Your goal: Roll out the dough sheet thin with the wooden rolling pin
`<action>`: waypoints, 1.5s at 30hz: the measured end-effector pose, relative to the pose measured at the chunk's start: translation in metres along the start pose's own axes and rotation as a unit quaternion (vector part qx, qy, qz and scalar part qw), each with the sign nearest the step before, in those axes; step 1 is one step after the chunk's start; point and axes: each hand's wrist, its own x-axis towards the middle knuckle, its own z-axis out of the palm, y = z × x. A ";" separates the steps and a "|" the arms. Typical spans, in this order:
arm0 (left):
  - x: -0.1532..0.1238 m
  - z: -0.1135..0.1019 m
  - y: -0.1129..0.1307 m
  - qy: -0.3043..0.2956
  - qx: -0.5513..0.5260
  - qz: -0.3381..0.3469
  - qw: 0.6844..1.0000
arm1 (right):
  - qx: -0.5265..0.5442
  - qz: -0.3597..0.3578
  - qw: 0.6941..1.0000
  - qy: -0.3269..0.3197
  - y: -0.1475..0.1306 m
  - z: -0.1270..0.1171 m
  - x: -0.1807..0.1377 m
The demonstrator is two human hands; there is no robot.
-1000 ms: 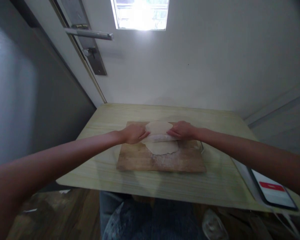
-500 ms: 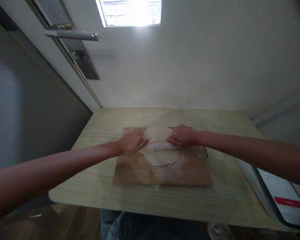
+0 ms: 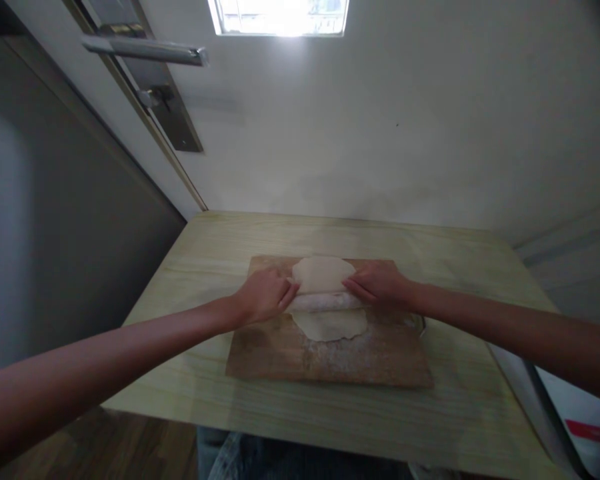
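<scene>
One table [image 3: 450, 267], one dough [image 3: 324, 273], one roller [image 3: 325, 302] (seemingly).

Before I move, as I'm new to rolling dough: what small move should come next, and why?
Probably ease the rolling pin slightly toward yourself: your left hand and right hand are at its two ends, it lies across the dough, and some dough shows on its near side, with flour dusting the board by that edge.
</scene>
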 end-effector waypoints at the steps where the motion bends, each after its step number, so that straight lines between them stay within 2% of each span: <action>1: -0.001 0.000 0.001 -0.001 0.004 0.001 1.000 | 0.002 -0.002 1.000 0.009 0.000 0.000 -0.001; 10: -0.011 -0.004 0.011 -0.030 0.010 -0.035 0.999 | 0.032 -0.039 0.992 0.114 -0.003 0.012 -0.010; 17: -0.015 -0.003 0.015 -0.018 0.031 -0.007 0.999 | 0.006 -0.027 0.981 0.190 -0.009 0.022 -0.015; 24: -0.009 0.001 0.006 -0.022 -0.036 -0.080 0.996 | 0.052 0.039 0.992 0.105 -0.003 0.018 -0.008; 33: -0.005 0.000 0.006 -0.039 -0.007 -0.085 0.996 | 0.016 0.074 0.996 0.054 -0.008 0.012 -0.006; 38: -0.009 -0.002 0.010 -0.043 -0.003 -0.069 0.997 | 0.023 0.074 0.995 0.066 -0.008 0.015 -0.008; 45: -0.016 0.000 0.017 -0.035 -0.007 -0.089 0.995 | 0.047 0.083 0.989 0.112 -0.013 0.018 -0.015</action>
